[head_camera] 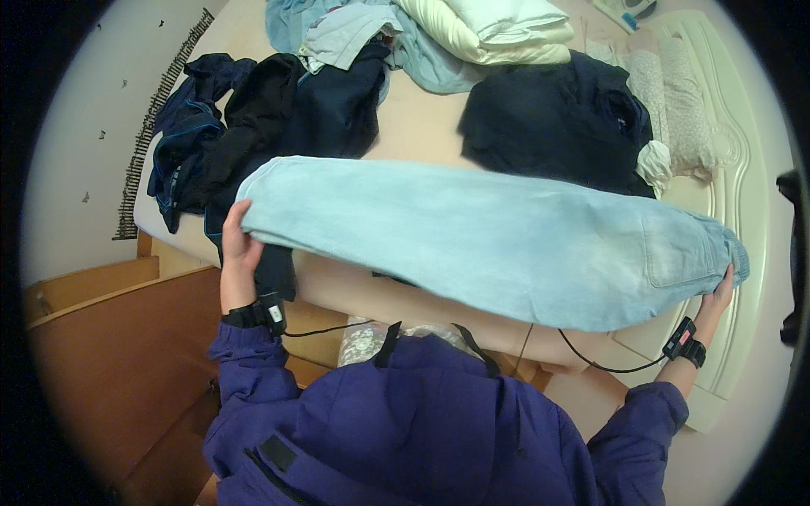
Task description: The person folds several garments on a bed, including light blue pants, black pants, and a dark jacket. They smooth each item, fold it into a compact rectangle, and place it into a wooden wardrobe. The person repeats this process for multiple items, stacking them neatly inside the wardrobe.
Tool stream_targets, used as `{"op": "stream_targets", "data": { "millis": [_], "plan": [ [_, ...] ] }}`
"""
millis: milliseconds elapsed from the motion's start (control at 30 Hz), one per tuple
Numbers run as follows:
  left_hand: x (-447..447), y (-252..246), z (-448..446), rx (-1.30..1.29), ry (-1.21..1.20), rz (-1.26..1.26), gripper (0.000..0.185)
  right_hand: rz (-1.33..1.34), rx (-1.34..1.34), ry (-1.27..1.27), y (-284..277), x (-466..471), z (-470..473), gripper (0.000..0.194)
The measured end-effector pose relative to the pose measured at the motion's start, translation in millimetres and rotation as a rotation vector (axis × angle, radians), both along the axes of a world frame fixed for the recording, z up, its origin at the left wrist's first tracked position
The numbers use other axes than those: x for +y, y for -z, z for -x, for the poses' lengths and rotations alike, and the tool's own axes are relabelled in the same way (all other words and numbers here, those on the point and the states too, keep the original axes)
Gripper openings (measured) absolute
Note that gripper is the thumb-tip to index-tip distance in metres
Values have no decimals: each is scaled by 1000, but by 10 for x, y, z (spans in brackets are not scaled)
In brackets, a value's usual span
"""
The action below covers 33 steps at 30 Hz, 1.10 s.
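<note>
A pair of light blue denim trousers (455, 234), folded lengthwise, stretches sideways between my two hands above the near part of the bed. My left hand (241, 239) grips the leg hems at the left end. At the right end, my right hand (721, 291) holds the gathered elastic waistband (737, 256). A back pocket (677, 252) shows close to that waistband. The fingers of both hands are partly hidden by the cloth.
Dark clothes (253, 120) lie heaped on the bed's left side, and a dark garment (550, 120) on its right. Folded pale quilts (500, 31) sit at the far side. Pillows (683, 107) rest against the cream headboard (737, 152). A brown wooden panel (126, 373) stands at lower left.
</note>
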<state>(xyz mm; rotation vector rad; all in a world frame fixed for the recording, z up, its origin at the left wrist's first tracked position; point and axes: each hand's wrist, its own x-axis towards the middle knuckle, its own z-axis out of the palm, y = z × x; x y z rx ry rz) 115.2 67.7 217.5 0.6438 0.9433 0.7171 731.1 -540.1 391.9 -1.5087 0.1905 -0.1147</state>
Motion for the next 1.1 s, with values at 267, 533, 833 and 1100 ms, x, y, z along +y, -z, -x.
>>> {"op": "stream_targets", "data": {
  "millis": [267, 533, 833, 1100],
  "plan": [
    [-41, 320, 1254, 335, -94, 218, 45, 84, 200, -78, 428, -571, -150, 44],
    [-35, -84, 1901, 235, -87, 181, 37, 490, 300, -41, 1137, -490, -155, 38],
    [-556, -376, 2044, 246, -116, 228, 53, 446, 536, 39, 983, -1263, 694, 9],
    [-367, 342, 1554, 762, 704, -530, 27, 1607, 152, -407, 1343, -1483, 695, 23]
  ]
}}
